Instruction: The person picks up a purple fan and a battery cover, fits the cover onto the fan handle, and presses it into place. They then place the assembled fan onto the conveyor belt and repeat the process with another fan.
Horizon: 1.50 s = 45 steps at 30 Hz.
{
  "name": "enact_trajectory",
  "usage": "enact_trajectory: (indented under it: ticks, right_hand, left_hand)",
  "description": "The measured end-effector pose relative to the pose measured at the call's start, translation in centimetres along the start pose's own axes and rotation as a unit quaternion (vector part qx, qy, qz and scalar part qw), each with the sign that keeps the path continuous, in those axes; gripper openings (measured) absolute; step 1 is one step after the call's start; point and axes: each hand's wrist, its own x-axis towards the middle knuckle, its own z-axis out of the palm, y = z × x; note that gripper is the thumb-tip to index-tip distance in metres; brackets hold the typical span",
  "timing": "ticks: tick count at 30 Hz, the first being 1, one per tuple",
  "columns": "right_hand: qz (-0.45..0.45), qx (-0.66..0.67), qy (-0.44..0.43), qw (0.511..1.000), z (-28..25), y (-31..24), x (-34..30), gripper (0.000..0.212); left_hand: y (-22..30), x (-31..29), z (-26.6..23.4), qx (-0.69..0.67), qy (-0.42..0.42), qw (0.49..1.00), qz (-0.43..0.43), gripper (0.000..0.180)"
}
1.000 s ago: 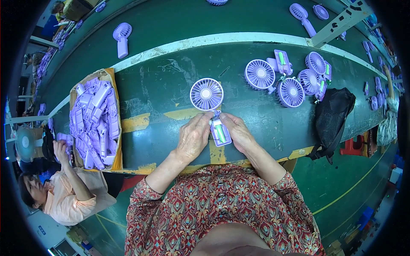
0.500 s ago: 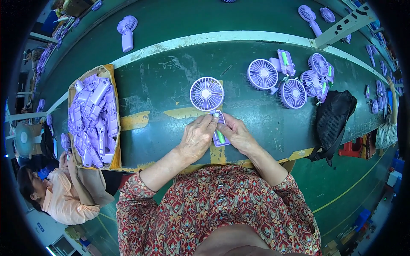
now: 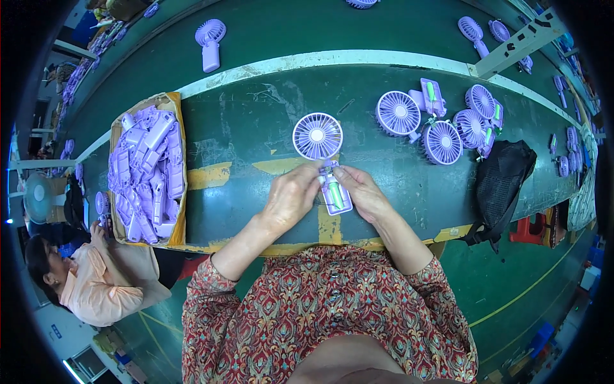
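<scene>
A purple handheld fan (image 3: 318, 136) lies on the green table in front of me, its round grille pointing away. Its handle is uncovered, and a green battery (image 3: 336, 195) shows in the open purple shell. My left hand (image 3: 289, 197) is closed, fingertips pinching the left side of the handle's upper end, just below the grille. On the opposite side, my right hand (image 3: 366, 194) grips the shell's upper right edge between thumb and fingers. Small parts near the neck are partly covered by my fingertips.
At left stands a cardboard box (image 3: 181, 211) full of purple shells. Several uncovered fans (image 3: 442, 142) cluster at right, beside a black mesh bag (image 3: 505, 176). A white rail (image 3: 332, 57) crosses behind, with a fan (image 3: 210, 45) beyond it. A co-worker (image 3: 105, 281) sits at left.
My fingers have moved toward the handle's upper end and sides, showing more of the battery and shell. The whole view has shifted slightly.
</scene>
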Motion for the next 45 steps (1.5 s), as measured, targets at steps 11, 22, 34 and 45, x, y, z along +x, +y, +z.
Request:
enact_trajectory:
  ticks: [11,22,34,45]
  right_hand:
    - [-0.044,0.06,0.065,0.995,2.3,0.8,-0.1,0.031]
    - [-0.035,0.039,0.085,0.995,1.8,1.0,-0.2,0.031]
    - [-0.052,0.01,0.032,0.998,1.6,0.7,-0.8,0.038]
    - [-0.036,0.012,0.025,0.999,2.0,0.4,-0.9,0.037]
  left_hand:
    - [-0.5,-2.4,-0.7,-0.295,-0.119,0.906,-0.279,0.017]
    - [0.7,-0.7,-0.3,-0.109,-0.067,0.979,-0.16,0.012]
    - [1.0,0.4,0.2,-0.079,-0.11,0.985,-0.11,0.016]
    - [-8.0,-2.4,-13.5,0.28,0.218,0.922,-0.157,0.035]
